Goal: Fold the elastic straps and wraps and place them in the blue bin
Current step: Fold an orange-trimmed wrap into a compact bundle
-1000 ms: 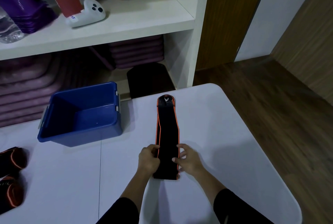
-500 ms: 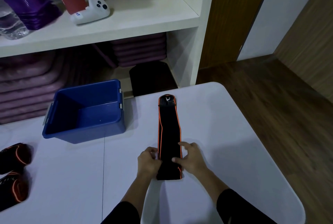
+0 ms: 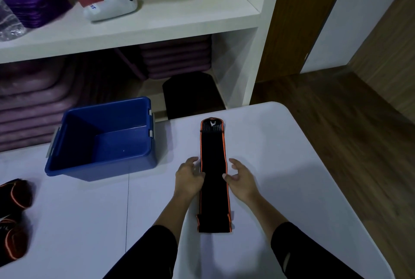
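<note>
Both forearms reach forward from dark sleeves over the white tabletop (image 3: 280, 166), and the two hands flank the middle of a long wrap (image 3: 213, 155). The left hand (image 3: 188, 179) lies palm down against the wrap's left edge, its fingers (image 3: 192, 162) loose and spread apart, the thumb tip touching the orange trim. The right hand (image 3: 242, 182) mirrors it on the right edge, fingers (image 3: 234, 164) slightly curled and apart, the thumb just meeting the fabric; neither hand is clamped on anything. The wrap is black with thin orange edging and lies flat and straight, running away from the person. Its far end is a rounded tab with a small white mark, and its near end looks doubled over into a short, slightly wider layer. The blue bin (image 3: 101, 169) stands to the left, apart from the wrap. Two bundled black-and-orange wraps (image 3: 13, 193) sit at the tabletop's left edge.
</note>
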Demonstrator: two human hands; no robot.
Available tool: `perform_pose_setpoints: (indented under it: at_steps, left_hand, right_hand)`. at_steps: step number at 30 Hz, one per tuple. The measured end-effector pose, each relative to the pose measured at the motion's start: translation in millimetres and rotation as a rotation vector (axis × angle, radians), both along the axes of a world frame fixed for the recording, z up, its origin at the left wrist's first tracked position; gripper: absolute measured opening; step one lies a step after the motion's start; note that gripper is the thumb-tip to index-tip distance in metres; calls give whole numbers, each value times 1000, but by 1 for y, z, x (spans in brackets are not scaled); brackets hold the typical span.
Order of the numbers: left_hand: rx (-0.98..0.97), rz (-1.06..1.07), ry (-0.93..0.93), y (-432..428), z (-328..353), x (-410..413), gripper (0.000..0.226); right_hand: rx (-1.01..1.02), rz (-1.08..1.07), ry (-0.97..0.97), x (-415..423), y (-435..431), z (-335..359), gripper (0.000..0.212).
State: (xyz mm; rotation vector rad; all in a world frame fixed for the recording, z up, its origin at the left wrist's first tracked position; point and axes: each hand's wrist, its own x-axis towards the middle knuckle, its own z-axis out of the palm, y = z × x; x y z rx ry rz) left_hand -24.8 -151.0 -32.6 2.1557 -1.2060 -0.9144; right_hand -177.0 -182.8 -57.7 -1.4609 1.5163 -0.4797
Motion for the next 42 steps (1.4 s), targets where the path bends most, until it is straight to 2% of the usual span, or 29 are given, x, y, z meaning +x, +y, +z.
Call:
perform_pose_setpoints:
  at_steps: [2,7,10,13,18,23,25,27,29,31,34,36,39,42]
  left_hand:
    - [-31,-67,-1,-15,-1,1,45]
    - [79,-207,-43,-35,-20,1,49]
    - [10,-102,-16,-42,-23,5,43]
    - [-33,49,63,-58,-24,15,42]
    - [12,38,213,-84,-21,16,50]
    - [-4,35,319,-81,-22,15,58]
    - [-64,30,223,-69,-20,15,53]
    - [-139,-21,21,-53,-19,15,43]
    - [-182,-72,-1,-28,-13,13,32]
    - [-178,-152,90,-1,-4,10,22]
    - [-85,-254,231,37,5,10,13]
    - [-6,-295,285,55,5,13,14]
    - [35,-439,206,73,4,15,23]
    - [-55,-604,-53,86,-6,12,35]
  right_hand:
    - [-12,71,5,4,-11,2,49]
    - [39,127,16,13,-27,-2,45]
    - [30,37,-1,10,-39,-3,46]
    - [21,59,6,11,-58,0,56]
    - [115,116,-132,27,-86,0,58]
    - [103,77,-163,22,-88,-8,62]
    - [-3,83,-121,15,-76,-9,57]
    - [-176,152,-74,8,-58,-8,46]
    - [-291,248,-52,2,-36,-3,33]
    - [-249,319,-104,-5,-12,6,29]
    - [-7,415,-174,-17,20,17,28]
    - [107,502,-144,-25,35,18,22]
    - [53,605,12,-32,50,19,30]
    - [-136,664,128,-34,65,13,43]
